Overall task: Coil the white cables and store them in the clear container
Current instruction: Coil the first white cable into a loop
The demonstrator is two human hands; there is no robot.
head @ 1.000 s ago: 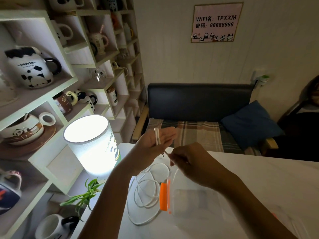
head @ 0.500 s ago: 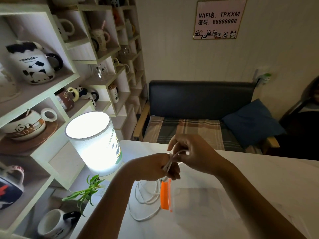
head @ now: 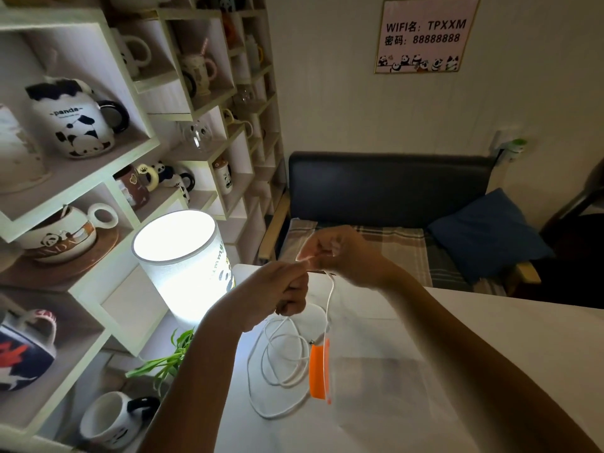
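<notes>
Loops of cable [head: 277, 364] lie on the table [head: 490, 338] beside the clear container [head: 376, 390], strands rising to the fisted left hand [head: 284, 289] and the right hand [head: 343, 253] pinching it just beyond.

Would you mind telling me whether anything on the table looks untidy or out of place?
Only the thin white cable: it sprawls in loose, uneven loops on the white table beside the clear container with the orange clip, while the left hand and right hand hold its end.
</notes>
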